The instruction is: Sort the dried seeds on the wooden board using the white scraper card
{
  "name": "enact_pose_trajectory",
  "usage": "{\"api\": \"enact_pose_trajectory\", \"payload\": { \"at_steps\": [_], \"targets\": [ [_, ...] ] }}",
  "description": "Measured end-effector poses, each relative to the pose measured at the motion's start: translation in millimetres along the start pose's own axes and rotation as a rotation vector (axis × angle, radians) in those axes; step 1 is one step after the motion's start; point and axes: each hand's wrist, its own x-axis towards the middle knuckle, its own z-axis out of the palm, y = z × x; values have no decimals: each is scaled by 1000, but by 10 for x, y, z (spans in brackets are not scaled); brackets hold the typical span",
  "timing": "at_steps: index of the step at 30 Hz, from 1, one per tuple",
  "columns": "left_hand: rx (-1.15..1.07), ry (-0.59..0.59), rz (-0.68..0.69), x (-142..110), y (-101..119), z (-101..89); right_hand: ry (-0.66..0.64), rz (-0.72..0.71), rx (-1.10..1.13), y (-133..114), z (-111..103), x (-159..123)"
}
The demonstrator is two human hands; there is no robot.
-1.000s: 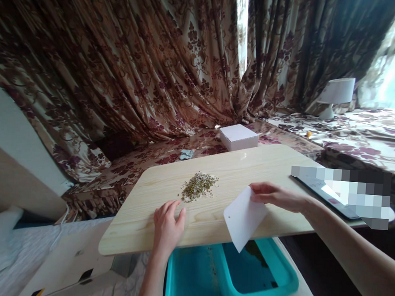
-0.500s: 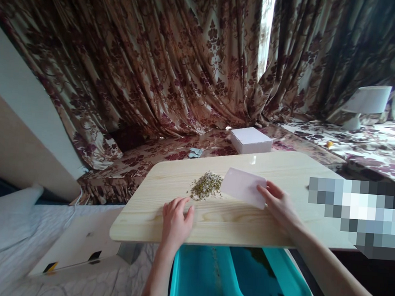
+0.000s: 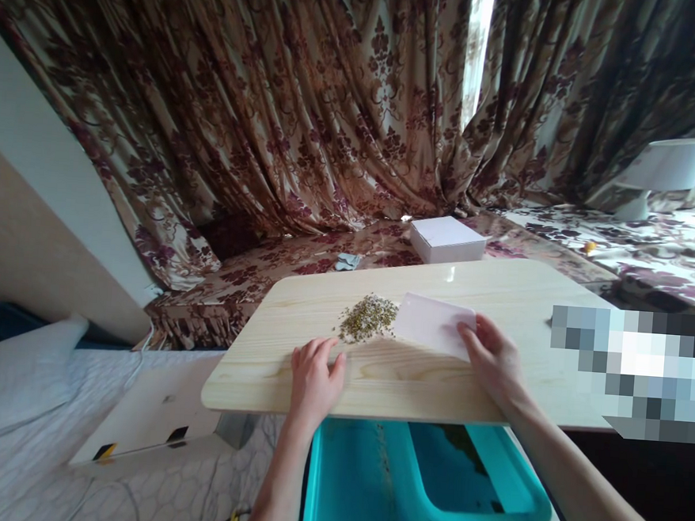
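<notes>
The heap of green and white granules [image 3: 369, 318] lies loose on the counter [image 3: 273, 382]. Just right of the heap, the right hand [image 3: 495, 360] has its grip pinched on a white card [image 3: 430, 322] — at the end away from the heap, seemingly to leave the opposite edge free. Whether that edge touches the granules I cannot tell. On the heap's near side, the left hand [image 3: 316, 376] rests with grip spread — perhaps steadying the counter.
</notes>
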Motion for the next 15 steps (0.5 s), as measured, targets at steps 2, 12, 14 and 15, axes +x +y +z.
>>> {"api": "enact_pose_trajectory", "payload": {
  "at_steps": [2, 12, 14, 15],
  "targets": [
    [1, 2, 4, 0, -4, 2, 14, 1, -13, -6, -3, -2],
    [-1, 1, -1, -3, 1, 4, -79, -74, 51, -6, 23, -11],
    [-4, 6, 0, -3, 1, 4, -72, -85, 55, -15, 22, -13],
    [-5, 7, 1, -3, 0, 4, -72, -89, 52, -21, 21, -14]
  ]
}}
